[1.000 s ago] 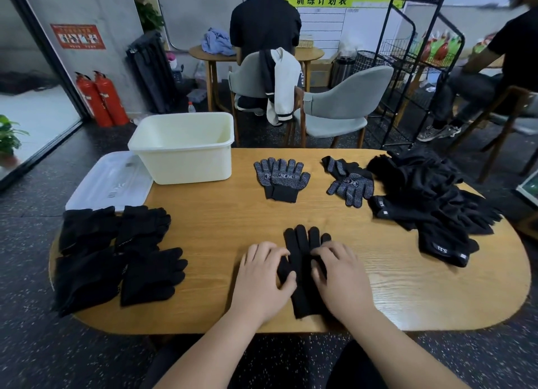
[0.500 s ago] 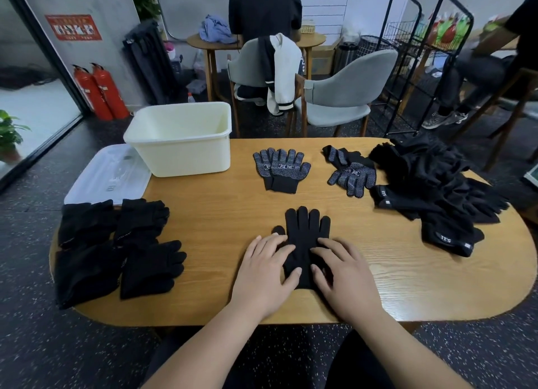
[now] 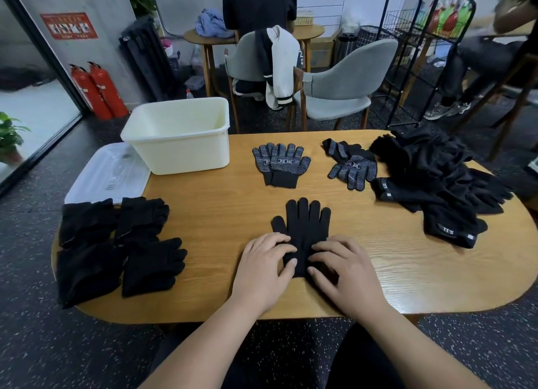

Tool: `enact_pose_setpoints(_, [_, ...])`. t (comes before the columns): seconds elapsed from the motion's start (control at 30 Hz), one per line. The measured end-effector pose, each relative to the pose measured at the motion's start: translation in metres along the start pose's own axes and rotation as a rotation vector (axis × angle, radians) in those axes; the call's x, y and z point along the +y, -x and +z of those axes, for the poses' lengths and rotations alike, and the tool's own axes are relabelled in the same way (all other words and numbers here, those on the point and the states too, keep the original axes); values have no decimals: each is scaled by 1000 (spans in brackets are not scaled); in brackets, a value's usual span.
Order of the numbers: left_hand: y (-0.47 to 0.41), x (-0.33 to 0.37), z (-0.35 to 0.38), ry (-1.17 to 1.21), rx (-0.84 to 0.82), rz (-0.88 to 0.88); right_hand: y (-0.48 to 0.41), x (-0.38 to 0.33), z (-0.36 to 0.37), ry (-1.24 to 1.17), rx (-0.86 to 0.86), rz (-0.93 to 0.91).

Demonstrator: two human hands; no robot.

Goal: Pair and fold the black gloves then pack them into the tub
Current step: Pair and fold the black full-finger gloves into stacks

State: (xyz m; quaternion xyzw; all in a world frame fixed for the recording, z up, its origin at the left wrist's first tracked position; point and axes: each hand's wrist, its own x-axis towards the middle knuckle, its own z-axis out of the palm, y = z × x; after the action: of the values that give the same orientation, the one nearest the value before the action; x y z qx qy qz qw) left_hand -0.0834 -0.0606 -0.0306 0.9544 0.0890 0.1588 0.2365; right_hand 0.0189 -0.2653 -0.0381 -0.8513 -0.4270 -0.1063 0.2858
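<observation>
Flattens the once-bunched black gloves (image 3: 305, 225), long axis pointing away, left hand (image 3: 262, 269) and right hand (image 3: 346, 272) equally near, pressing open-fingered on the cuff end.

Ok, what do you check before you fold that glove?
1. Is the glove flat on the table, fingers pointing away? Ok.
2. Are the left hand and right hand both pressing its cuff end? Ok.
3. Is a second glove lined up underneath? Cannot tell; only one outline shows.
4. Is the tub open, with the lid off beside it? Ok.
5. Is the folded pile apart from the glove? Ok.
</observation>
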Motion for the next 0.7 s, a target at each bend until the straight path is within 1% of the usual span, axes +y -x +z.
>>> enact_pose_setpoints(0.13, [0, 0, -1, 34, 14, -31, 1, 0, -1, -17, -43, -25])
enact_pose_setpoints(0.23, [0, 0, -3, 67, 16, -73, -1, 4, 5, -19, 0, 18])
enact_pose_setpoints(0.37, [1, 0, -3, 111, 12, -87, -3, 1, 5, -6, 55, 22])
enact_pose_setpoints(0.43, [1, -2, -4, 124, 18, -74, -3, -3, 0, -27, 79, 50])
enact_pose_setpoints(0.57, [1, 1, -8, 79, -45, -6, -3, -9, -11, -173, 100, 163])
enact_pose_setpoints(0.7, [1, 0, -6, 33, -36, 52, -1, -13, -15, -178, 66, 110])
